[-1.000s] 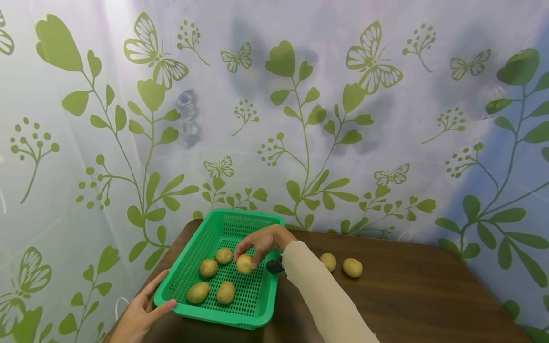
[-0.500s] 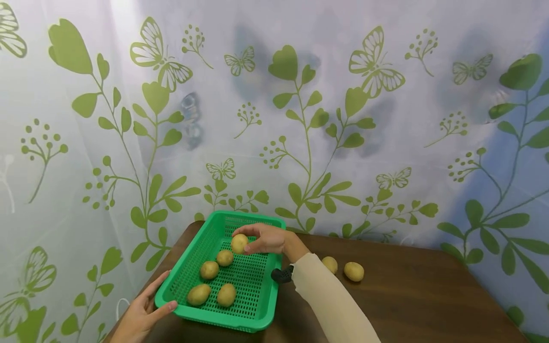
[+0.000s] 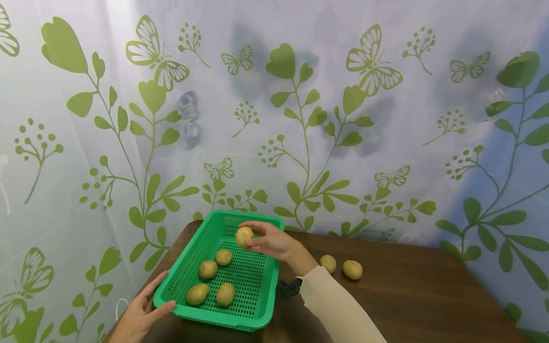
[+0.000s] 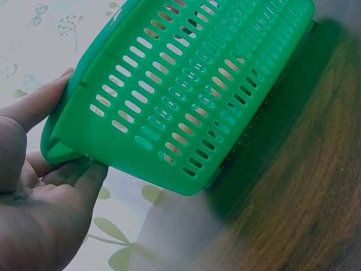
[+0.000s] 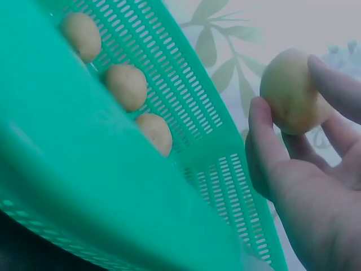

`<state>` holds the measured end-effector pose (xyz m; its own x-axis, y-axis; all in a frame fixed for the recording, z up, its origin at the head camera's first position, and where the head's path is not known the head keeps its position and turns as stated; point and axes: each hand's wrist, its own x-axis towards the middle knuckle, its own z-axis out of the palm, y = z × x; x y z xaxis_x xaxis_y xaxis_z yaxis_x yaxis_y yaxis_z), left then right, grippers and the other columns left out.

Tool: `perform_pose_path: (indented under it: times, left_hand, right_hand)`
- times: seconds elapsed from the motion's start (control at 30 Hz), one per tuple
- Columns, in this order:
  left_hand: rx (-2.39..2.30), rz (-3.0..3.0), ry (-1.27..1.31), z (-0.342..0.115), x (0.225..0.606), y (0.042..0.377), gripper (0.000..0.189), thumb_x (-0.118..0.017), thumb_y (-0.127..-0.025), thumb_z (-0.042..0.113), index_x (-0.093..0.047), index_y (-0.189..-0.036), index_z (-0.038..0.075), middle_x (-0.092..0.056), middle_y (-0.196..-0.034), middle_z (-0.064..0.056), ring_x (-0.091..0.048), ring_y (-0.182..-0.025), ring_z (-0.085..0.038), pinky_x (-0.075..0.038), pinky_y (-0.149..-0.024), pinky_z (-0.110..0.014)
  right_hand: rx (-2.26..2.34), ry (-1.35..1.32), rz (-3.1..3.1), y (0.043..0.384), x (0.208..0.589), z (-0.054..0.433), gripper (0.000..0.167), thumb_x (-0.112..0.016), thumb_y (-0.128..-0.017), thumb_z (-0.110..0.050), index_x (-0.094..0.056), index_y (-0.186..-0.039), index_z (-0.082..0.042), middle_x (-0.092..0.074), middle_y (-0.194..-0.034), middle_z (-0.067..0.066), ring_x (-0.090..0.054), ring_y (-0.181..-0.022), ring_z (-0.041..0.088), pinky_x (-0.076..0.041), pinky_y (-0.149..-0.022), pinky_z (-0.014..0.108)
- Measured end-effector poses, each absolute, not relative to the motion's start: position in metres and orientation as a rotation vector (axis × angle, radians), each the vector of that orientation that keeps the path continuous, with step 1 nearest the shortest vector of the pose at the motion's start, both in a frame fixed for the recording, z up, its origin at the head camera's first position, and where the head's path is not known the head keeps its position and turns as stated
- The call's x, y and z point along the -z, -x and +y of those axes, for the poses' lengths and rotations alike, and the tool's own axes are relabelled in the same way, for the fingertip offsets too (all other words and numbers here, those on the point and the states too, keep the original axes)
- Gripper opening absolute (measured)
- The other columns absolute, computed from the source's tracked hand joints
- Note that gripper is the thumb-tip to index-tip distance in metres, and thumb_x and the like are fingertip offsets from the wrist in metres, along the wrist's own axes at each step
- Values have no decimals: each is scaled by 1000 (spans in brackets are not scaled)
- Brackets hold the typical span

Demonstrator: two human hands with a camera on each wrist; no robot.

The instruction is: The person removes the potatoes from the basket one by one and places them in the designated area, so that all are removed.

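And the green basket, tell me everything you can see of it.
The basket is bright green, apparently plastic: rectangular, open-topped, its walls and floor cut with rows of slots, its rim solid. It sits open side up on the brown table, toward the left end. Four potatoes lie inside. The left hand grips the rim at the near left corner; the right hand holds another potato over the basket.

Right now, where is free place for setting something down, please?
Free: the table right of the two loose potatoes, and the basket between its four potatoes and right wall. Crowded: the basket's near left and middle; in the head view, the right hand, holding another potato, partly covers its far end.
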<state>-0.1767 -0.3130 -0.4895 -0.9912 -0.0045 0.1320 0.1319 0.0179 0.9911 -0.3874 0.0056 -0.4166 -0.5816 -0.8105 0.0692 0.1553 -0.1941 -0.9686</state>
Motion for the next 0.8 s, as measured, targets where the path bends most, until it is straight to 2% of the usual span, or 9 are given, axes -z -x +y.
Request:
perform_pose_path:
  times: [0.07,0.13,0.2,0.27,0.5,0.8]
  left_hand:
    - [2132,-2171,131,-313,489,177,76,-59,-104,0,-13,-164,-3,-43,-147,-2,-60,-119,-4,-58,-91,-29]
    - [2133,-2180,132,-312,489,178,76,-59,-104,1,-12,-164,-3,-39,-152,-12,-60,-119,-3,-58,-91,-29]
    - [2133,-2183,133,-310,489,179,75,-59,-105,1,-13,-164,-3,-35,-154,-20,-60,-119,-4,-58,-91,-29]
    - [2125,-2187,126,-310,488,179,75,-59,-104,1,-14,-164,-3,-36,-153,-20,-60,-118,-5,-58,-91,-29]
    - [2097,-2208,92,-313,488,177,76,-61,-104,3,-16,-164,-2,-42,-145,-5,-62,-117,-5,-58,-90,-29]
    - [2091,-2226,43,-313,487,177,77,-63,-104,5,-16,-165,0,-39,-144,3,-60,-116,0,-58,-90,-28]
  right_hand:
    - [1876,780,1398,384,415,7,47,-55,-100,15,-52,-145,0,-44,-142,16,-61,-109,25,-52,-100,42]
    - [1907,760,1403,381,416,10,47,-56,-100,14,-52,-145,0,-43,-143,17,-61,-112,25,-54,-96,38]
    - [1931,746,1418,378,418,13,47,-57,-100,14,-51,-145,1,-43,-144,17,-60,-114,26,-55,-96,37]
    - [1956,724,1431,375,421,16,48,-57,-100,13,-50,-146,2,-43,-144,18,-60,-116,26,-54,-97,37]
    - [2016,715,1394,364,431,28,51,-56,-100,14,-45,-149,4,-38,-146,20,-58,-119,28,-53,-99,37]
    - [2035,818,1385,360,439,44,49,-54,-100,15,-43,-148,7,-44,-139,16,-58,-117,27,-52,-101,39]
